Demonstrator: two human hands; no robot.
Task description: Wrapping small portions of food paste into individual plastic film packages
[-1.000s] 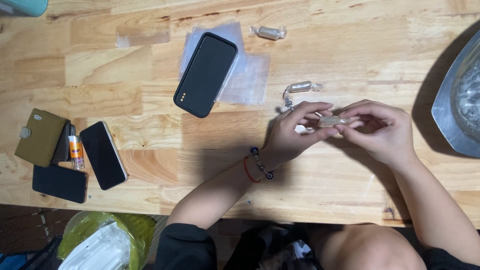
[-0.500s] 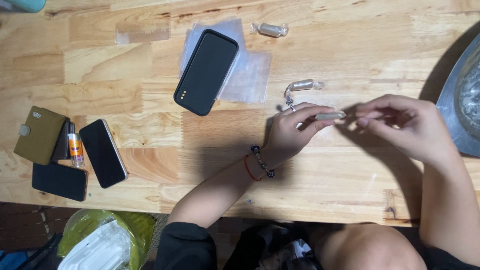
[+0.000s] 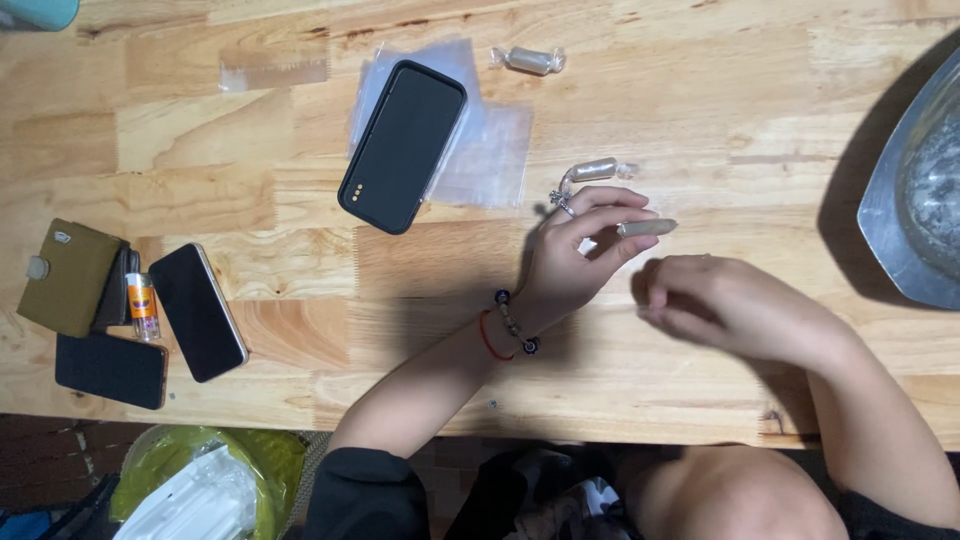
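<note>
Head view, looking straight down on a pale wooden bench (image 3: 700, 90). The left hand (image 3: 570, 255) is raised over the middle of the bench, its fingers (image 3: 610, 215) pinched narrow on one end of a small beige roll (image 3: 648, 228) — the roll sticks out to the right, level, clear of the wood. A ring sits on one finger and beaded bracelets (image 3: 510, 325) circle the wrist.

The right hand (image 3: 715, 300) hovers just below and right of the roll, not touching it; its fingers are curled loosely inward and hold nothing that can be seen, though motion blur softens them.

Just above the left hand lies a twisted clear wrapper (image 3: 595, 170), and a second wrapped piece (image 3: 530, 60) rests further up near the far edge. To the left of these a black phone case (image 3: 403, 145) lies tilted on top of a few clear plastic bags (image 3: 490, 160).

Over at the left edge — an olive wallet (image 3: 68, 275), a small orange-labelled bottle (image 3: 142, 305), a dark phone (image 3: 198, 312) and a black flat case (image 3: 110, 370), all close together. At the right edge a grey metal tray (image 3: 900, 220) juts into view. Below the bench edge sits a green bag (image 3: 190, 480) with white material in it.
</note>
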